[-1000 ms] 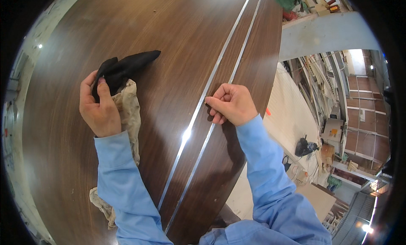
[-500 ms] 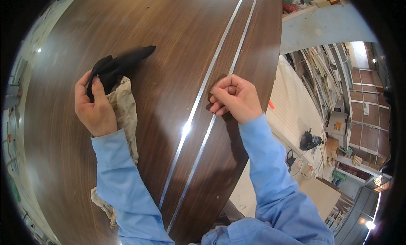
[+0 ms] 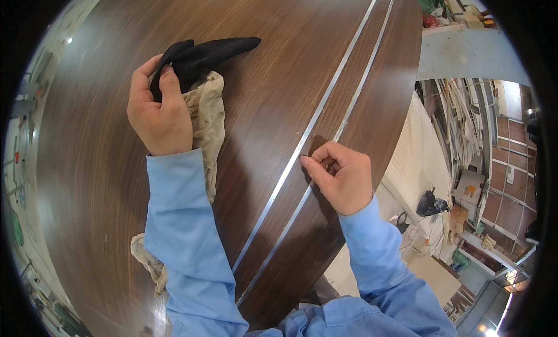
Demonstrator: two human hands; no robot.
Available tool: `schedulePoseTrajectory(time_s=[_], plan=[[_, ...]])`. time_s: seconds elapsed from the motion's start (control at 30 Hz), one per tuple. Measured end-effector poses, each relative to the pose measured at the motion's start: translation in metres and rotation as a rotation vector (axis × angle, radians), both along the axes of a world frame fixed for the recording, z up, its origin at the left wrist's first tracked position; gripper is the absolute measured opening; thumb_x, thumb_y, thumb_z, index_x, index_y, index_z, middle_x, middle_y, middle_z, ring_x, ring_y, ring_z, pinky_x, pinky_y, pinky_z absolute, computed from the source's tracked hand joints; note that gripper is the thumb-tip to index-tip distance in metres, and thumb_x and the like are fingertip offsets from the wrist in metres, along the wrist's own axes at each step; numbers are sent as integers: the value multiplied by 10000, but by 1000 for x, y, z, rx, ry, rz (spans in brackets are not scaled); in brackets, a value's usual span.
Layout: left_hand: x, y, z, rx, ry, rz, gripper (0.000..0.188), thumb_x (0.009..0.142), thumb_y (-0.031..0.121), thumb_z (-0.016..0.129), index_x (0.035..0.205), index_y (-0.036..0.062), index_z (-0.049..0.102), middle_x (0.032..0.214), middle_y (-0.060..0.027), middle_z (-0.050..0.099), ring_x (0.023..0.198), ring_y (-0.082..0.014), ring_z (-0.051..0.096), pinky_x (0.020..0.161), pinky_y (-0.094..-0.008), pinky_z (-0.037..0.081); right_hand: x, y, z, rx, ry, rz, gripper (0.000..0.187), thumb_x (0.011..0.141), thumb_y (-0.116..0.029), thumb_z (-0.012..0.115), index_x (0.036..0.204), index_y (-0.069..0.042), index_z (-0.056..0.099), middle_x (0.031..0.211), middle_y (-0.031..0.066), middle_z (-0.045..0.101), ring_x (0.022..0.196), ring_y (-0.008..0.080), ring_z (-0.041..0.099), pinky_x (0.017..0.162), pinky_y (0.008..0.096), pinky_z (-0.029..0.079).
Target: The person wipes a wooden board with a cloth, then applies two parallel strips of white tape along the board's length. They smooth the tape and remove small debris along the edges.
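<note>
My left hand (image 3: 160,113) is closed on a black cloth (image 3: 218,53), thumb on top, over a dark brown wood-grain panel (image 3: 99,180). A crumpled beige cloth (image 3: 211,107) lies beside that hand and runs down along my sleeve; another beige piece shows past the forearm. Two narrow silvery strips (image 3: 336,76) run lengthwise along the panel. My right hand (image 3: 343,177) hovers over the strips, thumb and forefinger pinched near the left one. A small dark spot shows at those fingertips, but I cannot make out what it is.
Right of the panel is a pale ribbed board (image 3: 407,148) with a black tool (image 3: 432,203) on it. Long boards and strips (image 3: 444,113) are stacked beyond. A grey beam (image 3: 471,55) crosses at the upper right, near assorted clutter.
The view has shifted, so the panel and strips sit further right. My right hand has come nearer along the strips, its fingers tighter in a pinch. The left hand still grips the black cloth.
</note>
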State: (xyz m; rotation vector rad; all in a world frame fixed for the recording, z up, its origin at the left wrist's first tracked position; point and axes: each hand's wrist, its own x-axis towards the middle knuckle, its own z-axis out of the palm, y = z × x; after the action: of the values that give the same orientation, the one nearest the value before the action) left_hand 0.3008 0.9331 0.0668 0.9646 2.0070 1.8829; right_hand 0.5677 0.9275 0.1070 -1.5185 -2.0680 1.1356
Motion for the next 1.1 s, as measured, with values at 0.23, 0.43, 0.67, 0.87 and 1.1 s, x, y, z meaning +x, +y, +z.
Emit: schedulePoseTrajectory(time_s=[0.23,0.43,0.67,0.87,1.1], plan=[[-1,1,-3,3,6,10,176,990,88,606,1121,-8,675,1025,-87,716,939,-166,670,870,-297,536,-8,4,13,-341,23,-113,187,914,-96,748,779,7,669,616,40,643,480,71,593,412,205,432],[0,1,-2,-4,23,13,172,989,90,605,1111,-6,678,1010,-89,722,941,-172,674,863,-304,537,-12,5,13,-450,75,-202,201,908,-95,740,761,13,655,615,56,645,483,88,610,417,224,449],[0,0,0,-12,45,21,177,990,107,602,1105,-1,683,1012,-98,727,943,-192,684,863,-315,540,-16,-2,12,-419,104,-279,204,914,-102,727,771,24,654,628,59,648,494,90,619,423,225,467],[1,0,1,-9,15,15,180,990,112,599,1103,-2,680,1016,-101,726,939,-197,685,860,-319,543,-17,-3,11,-422,115,-323,207,920,-105,720,773,24,653,630,56,646,501,92,626,425,222,473],[1,-1,1,-3,-20,14,173,990,95,597,1107,-3,678,1031,-98,723,937,-192,684,859,-315,543,-20,-5,11,-408,132,-357,218,930,-116,717,772,15,642,623,45,637,502,91,627,427,220,479]])
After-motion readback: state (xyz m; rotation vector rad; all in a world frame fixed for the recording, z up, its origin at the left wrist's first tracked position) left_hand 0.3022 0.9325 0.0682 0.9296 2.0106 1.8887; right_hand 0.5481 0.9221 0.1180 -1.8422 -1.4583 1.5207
